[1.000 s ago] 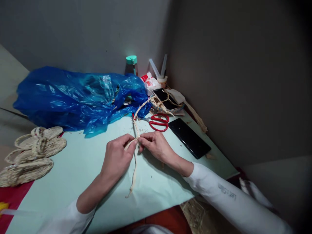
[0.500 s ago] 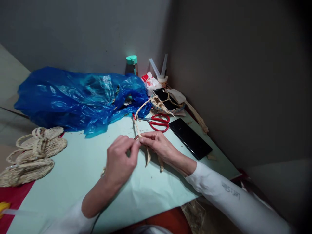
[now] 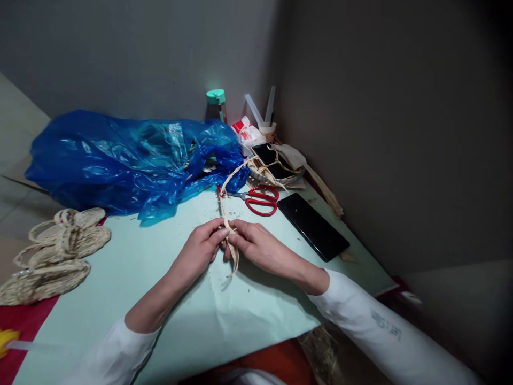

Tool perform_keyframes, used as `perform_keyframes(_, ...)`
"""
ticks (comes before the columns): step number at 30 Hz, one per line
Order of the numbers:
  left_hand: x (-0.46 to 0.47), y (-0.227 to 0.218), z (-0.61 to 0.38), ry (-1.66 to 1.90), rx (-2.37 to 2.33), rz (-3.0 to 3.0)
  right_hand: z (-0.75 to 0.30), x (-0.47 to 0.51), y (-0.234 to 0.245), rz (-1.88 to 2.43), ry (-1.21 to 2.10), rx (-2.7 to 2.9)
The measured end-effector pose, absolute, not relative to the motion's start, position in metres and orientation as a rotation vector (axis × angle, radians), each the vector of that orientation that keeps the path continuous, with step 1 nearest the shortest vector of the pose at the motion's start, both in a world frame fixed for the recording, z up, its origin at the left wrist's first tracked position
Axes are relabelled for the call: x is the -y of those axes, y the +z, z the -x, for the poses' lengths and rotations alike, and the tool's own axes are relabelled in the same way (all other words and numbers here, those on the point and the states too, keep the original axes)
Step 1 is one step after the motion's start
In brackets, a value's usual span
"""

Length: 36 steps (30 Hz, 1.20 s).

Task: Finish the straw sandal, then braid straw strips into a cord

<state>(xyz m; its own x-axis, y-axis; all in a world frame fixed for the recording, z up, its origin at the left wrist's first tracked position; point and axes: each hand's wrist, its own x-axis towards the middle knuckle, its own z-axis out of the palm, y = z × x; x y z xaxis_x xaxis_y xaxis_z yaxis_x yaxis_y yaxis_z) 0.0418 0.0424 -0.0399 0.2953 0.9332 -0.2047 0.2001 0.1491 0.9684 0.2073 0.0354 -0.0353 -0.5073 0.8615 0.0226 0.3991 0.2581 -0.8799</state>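
Note:
Over the middle of the table, my left hand (image 3: 203,241) pinches a pale braided straw cord (image 3: 225,209) from its left side. My right hand (image 3: 255,240) grips the same cord from the right, and the two hands meet at the fingertips. Loose strand ends hang below the fingers toward me. Beyond my hands the cord runs up past a red peg-like piece (image 3: 219,191), then curves right to a small basket (image 3: 262,172) of straw strips. Scissors with red handles (image 3: 262,200) lie just past my right hand.
A large blue plastic bag (image 3: 116,160) fills the back left. Woven straw sandals (image 3: 64,246) lie at the left edge. A black phone (image 3: 313,226) rests at the right; a green-lidded bottle (image 3: 216,104) and a cup (image 3: 267,132) stand by the wall.
My left hand has turned and lowered its wrist, closing in on the cord beside my right hand. The hanging strands have drawn together into one bunch between the hands.

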Motion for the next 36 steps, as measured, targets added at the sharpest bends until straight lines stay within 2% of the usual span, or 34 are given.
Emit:
perform_keyframes(8,-0.038,-0.041,-0.044,0.82,-1.371,-1.217,-0.206,-0.027,-0.024,1.593,0.453,2.38)
perform_keyframes(11,-0.036,-0.042,-0.047,0.882,-1.365,-1.212,-0.203,-0.023,-0.022,1.581,0.405,2.367)
perform_keyframes(21,-0.024,-0.041,-0.041,1.008,-1.113,-0.896,-0.194,-0.004,-0.035,1.139,0.264,2.602)
perform_keyframes(24,-0.027,-0.041,-0.039,1.02,-1.099,-0.828,-0.196,-0.005,-0.031,1.065,0.42,2.49)
perform_keyframes(29,-0.029,-0.04,-0.037,0.992,-1.027,-0.731,-0.202,-0.027,-0.032,1.28,0.732,1.884)
perform_keyframes(36,-0.03,-0.034,-0.038,0.982,-0.968,-0.732,-0.199,-0.051,-0.052,0.937,1.53,1.623)
